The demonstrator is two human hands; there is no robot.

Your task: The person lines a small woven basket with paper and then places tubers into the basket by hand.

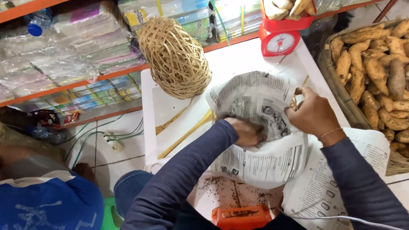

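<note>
Newsprint, thin, limp and easily torn, is lying on the white counter (166, 102) as a wrapped bundle (258, 109); I'm seeing the left hand (246, 132) pressing inside, the right hand (314, 114) pinching its rim, the safest hold.

At ten o'clock from the table's centre we see a ball of woven rattan strip (174, 56) resting on the white table (159, 106), its loose strands trailing toward six. At one o'clock stands a red kitchen scale (281, 36) with tubers in its pan. At three o'clock a wide woven basket (335, 86) holds a heap of sweet potatoes (395, 71). Along twelve and nine o'clock run orange shelves (53, 1) stacked with plastic-wrapped packs. At six o'clock lies an orange box (241, 216).
</note>
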